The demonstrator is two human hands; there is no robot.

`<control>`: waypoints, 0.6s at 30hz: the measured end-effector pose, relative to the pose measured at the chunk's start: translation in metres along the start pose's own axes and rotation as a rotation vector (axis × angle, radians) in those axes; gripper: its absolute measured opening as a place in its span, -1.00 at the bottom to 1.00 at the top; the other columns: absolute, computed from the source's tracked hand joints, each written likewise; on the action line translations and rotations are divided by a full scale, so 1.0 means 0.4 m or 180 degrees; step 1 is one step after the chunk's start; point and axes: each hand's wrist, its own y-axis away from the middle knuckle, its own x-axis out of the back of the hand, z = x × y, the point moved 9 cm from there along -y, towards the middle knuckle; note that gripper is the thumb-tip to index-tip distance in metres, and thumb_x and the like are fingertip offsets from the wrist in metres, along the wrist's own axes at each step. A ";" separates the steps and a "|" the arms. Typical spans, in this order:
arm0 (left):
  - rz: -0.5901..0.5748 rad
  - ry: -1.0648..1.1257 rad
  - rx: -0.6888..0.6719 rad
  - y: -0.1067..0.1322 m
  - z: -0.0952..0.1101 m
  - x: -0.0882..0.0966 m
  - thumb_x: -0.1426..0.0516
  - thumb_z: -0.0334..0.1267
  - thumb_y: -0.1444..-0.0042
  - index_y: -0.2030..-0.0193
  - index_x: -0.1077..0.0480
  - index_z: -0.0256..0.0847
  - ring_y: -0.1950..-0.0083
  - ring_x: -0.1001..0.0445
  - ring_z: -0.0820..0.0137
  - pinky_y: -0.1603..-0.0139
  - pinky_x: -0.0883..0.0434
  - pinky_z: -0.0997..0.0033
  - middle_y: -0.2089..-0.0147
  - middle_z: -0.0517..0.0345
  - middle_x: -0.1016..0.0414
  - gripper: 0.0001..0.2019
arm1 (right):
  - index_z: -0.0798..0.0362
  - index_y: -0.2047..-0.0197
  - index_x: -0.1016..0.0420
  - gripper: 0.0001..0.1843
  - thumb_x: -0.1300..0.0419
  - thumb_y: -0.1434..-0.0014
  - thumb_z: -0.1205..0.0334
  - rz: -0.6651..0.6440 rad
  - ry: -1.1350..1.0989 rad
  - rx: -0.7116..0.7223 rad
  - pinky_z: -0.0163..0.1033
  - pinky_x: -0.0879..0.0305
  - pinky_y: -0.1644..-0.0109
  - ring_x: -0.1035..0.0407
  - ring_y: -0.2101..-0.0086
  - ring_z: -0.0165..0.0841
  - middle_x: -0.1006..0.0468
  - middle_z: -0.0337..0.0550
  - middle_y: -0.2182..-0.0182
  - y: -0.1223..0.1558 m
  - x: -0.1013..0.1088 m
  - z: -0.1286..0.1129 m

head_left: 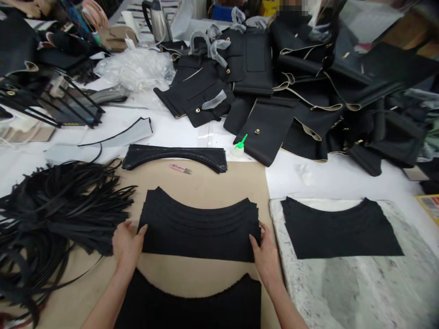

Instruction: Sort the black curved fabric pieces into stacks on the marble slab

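Observation:
In front of me lies a stack of black fabric panels (199, 233) with a concave curved top edge; several layers show as stepped curves. My left hand (127, 242) grips its left edge, thumb on top, the other fingers partly hidden. At the right edge, my right hand (265, 250) holds the same stack between thumb and fingers. Nearer my body is another black curved piece (195, 310), cut off by the frame's bottom. Beyond the stack are pink thread snips (181, 168) and a bundle of narrow curved black strips (174, 157).
Loose black strips (61, 205) heap up on the left. More black panels (343, 230) lie on a stained pale slab (343, 292) at right. Behind are a small green-tipped bottle (239, 148), black bag pieces (264, 123), clear plastic (137, 68) and a black rack (73, 107).

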 end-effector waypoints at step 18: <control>0.0072 0.0501 -0.1298 0.138 0.055 0.007 -0.05 -0.28 -0.19 0.01 -0.40 -0.15 -0.02 -0.35 0.15 -0.08 -0.35 0.05 0.05 -0.03 -0.36 -0.75 | 0.08 -0.23 -0.19 -0.24 0.05 -0.14 -0.27 -0.0155 0.0442 -0.0166 -0.04 -0.33 0.31 -0.41 0.30 -0.06 -0.43 0.04 0.20 -0.019 -0.042 0.063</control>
